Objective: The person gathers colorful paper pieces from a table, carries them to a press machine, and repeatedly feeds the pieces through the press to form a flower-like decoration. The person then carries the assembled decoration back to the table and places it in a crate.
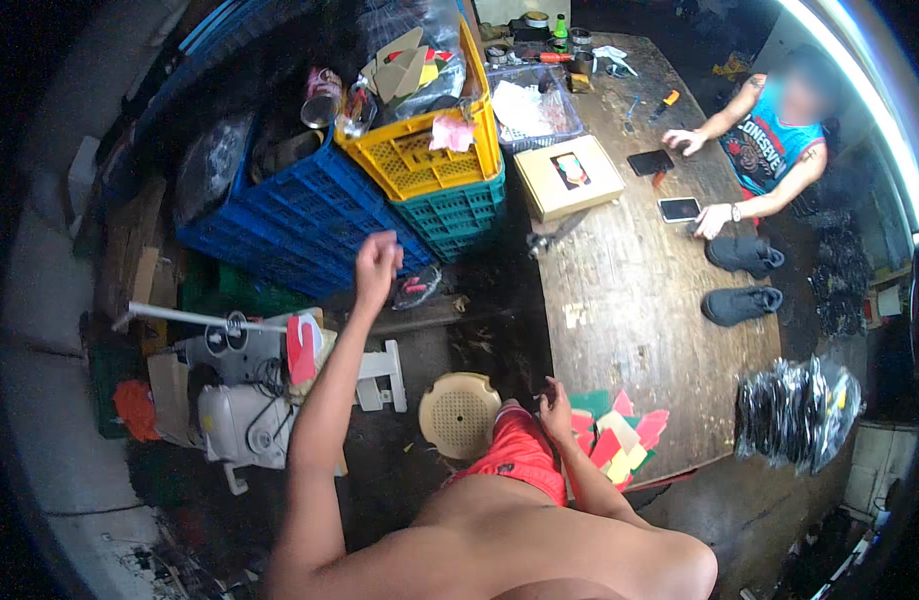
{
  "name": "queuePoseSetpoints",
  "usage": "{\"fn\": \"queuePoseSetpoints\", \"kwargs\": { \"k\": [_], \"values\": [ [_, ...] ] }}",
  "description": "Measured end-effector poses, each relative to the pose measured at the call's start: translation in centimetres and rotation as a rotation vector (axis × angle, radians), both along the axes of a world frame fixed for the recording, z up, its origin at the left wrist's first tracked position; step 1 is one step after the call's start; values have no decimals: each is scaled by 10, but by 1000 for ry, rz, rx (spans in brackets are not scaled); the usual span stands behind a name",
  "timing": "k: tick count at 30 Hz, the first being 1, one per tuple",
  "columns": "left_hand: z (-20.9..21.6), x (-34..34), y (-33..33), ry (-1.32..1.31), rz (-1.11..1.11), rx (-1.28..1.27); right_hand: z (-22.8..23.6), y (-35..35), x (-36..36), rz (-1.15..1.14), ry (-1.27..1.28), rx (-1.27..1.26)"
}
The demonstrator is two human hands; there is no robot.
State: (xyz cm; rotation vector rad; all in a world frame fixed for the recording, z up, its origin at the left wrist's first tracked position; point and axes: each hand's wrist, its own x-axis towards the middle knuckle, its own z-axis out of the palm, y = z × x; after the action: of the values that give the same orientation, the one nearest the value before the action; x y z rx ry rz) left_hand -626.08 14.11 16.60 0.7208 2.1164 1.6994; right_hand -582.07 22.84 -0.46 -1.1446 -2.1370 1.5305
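My left hand [378, 262] is raised in front of the stacked crates, its fingers loosely curled with nothing visible in them. My right hand [556, 410] hangs by the near left edge of the wooden table [640, 330], fingers apart and holding nothing I can see. Beside it on the table lies a loose pile of flat cut pieces [620, 440] in red, green, yellow and tan. A round beige plastic stool [460, 416] stands on the floor between my arms.
Blue crates [300, 220] and a yellow crate [420, 150] of cut pieces stand ahead. A sewing machine [245, 425] is at left. On the table are a cardboard box [570, 178], phones [679, 209], dark shoes [742, 305] and plastic-wrapped bundles [795, 415]. Another person [780, 140] sits across.
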Motion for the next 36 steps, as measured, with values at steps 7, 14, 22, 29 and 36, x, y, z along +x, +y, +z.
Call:
{"fn": "queuePoseSetpoints", "kwargs": {
  "k": [7, 14, 22, 29, 36],
  "values": [
    [70, -168, 214, 798, 18, -357, 18, 16, -34, -14, -55, -196],
    [77, -253, 245, 535, -104, -1017, 18, 32, -33, -123, -163, -303],
    [84, -259, 215, 531, -56, -916, -13, 44, -56, -159, -71, -321],
    [69, -243, 212, 605, -101, -1125, -11, 55, -59, -123, -102, -357],
    [79, -226, 212, 581, -231, -1083, -11, 51, -47, -87, -134, -361]
  ]
}}
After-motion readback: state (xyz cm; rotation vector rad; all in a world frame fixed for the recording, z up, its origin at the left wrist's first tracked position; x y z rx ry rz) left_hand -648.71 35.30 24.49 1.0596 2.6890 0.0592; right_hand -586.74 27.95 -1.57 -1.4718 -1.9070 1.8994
